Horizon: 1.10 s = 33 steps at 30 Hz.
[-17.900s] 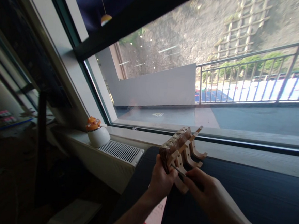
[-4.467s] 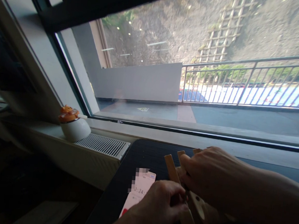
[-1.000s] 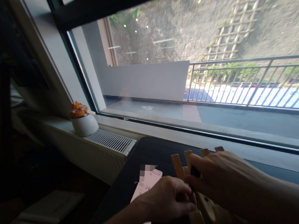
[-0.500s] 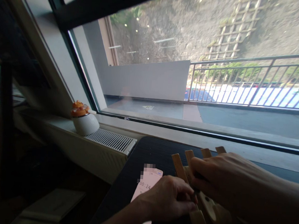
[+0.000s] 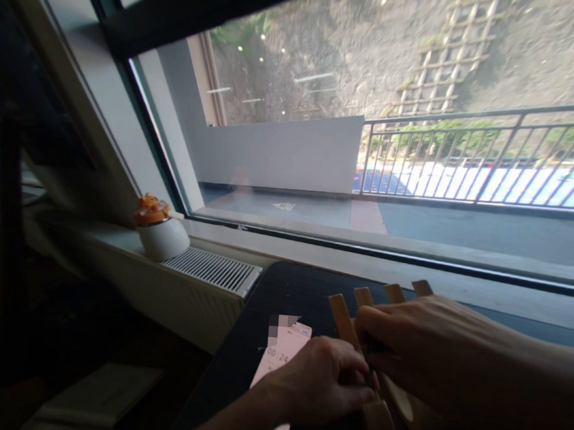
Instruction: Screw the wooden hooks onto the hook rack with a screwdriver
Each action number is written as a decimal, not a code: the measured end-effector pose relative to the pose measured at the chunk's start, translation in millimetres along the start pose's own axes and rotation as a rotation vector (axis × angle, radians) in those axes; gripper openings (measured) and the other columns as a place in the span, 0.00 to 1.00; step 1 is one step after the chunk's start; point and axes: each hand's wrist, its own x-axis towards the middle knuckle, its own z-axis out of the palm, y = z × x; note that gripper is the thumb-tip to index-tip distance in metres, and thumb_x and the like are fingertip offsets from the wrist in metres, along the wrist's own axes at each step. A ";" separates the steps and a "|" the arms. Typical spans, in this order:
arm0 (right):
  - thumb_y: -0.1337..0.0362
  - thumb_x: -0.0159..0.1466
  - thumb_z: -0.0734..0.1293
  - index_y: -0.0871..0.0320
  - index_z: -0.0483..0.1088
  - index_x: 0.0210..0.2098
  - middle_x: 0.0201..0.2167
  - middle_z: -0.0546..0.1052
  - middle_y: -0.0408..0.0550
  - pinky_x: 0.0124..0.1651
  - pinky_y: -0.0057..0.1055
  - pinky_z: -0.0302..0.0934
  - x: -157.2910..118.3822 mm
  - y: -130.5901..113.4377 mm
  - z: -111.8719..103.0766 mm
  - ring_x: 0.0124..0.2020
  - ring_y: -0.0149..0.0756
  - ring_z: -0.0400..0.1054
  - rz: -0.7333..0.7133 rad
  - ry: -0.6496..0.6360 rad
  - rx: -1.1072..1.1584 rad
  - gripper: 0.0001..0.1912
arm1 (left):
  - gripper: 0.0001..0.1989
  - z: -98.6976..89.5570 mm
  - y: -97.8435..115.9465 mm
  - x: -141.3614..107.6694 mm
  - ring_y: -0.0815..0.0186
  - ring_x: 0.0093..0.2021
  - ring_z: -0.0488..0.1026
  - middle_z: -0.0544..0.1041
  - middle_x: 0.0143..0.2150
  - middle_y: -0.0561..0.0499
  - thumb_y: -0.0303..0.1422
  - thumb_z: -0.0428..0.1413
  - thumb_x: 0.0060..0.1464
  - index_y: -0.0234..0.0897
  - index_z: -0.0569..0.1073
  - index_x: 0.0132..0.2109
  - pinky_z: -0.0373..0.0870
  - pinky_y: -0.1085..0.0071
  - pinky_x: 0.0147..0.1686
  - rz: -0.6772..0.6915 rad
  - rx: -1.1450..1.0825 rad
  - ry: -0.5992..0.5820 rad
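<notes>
A wooden piece with several parallel slats lies on the dark table, its slat ends pointing towards the window. My left hand is closed at the leftmost slat, with thumb and fingers curled against its side. My right hand reaches over the slats from the right. Its fingers are pinched together close to my left fingertips, and whatever they hold is hidden. Below the right hand shows a pale curved wooden part. A phone displaying 00:24 lies partly under my left wrist.
The dark tabletop meets the window sill. Left of it, a white pot with an orange lid stands on a white radiator. Behind the glass are a railing and a rocky slope.
My right hand has shifted slightly left, nearer to my left fingertips. My left hand and the slats hold almost the same place.
</notes>
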 end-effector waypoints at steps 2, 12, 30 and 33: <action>0.68 0.56 0.70 0.54 0.68 0.30 0.19 0.71 0.38 0.21 0.30 0.37 1.0 0.1 2.9 0.16 0.32 0.63 -0.010 0.039 -0.061 0.07 | 0.08 0.4 -0.9 0.0 0.71 0.29 0.67 0.71 0.28 0.55 0.33 0.60 0.51 0.35 0.79 0.37 0.61 0.76 0.30 -0.008 0.001 0.004; 0.63 0.63 0.66 0.53 0.69 0.29 0.21 0.74 0.41 0.23 0.32 0.40 4.2 -2.4 -0.9 0.19 0.36 0.67 0.080 0.083 -0.044 0.05 | 0.07 1.8 -2.5 -0.8 0.70 0.30 0.68 0.75 0.31 0.53 0.33 0.60 0.52 0.34 0.80 0.36 0.62 0.76 0.30 -0.001 -0.012 -0.006; 0.61 0.62 0.68 0.55 0.68 0.27 0.16 0.71 0.41 0.21 0.31 0.37 6.1 -9.3 0.5 0.17 0.37 0.67 0.052 0.117 -0.151 0.09 | 0.08 2.2 -0.5 -0.9 0.73 0.27 0.66 0.72 0.28 0.55 0.31 0.60 0.50 0.32 0.73 0.26 0.60 0.77 0.28 -0.008 -0.035 0.009; 0.60 0.61 0.68 0.55 0.68 0.29 0.20 0.74 0.42 0.22 0.30 0.40 4.2 -8.5 -3.3 0.19 0.37 0.69 0.061 0.097 -0.082 0.08 | 0.06 2.1 0.6 -0.4 0.72 0.28 0.67 0.73 0.28 0.54 0.31 0.59 0.51 0.33 0.75 0.29 0.61 0.77 0.29 0.023 -0.043 0.006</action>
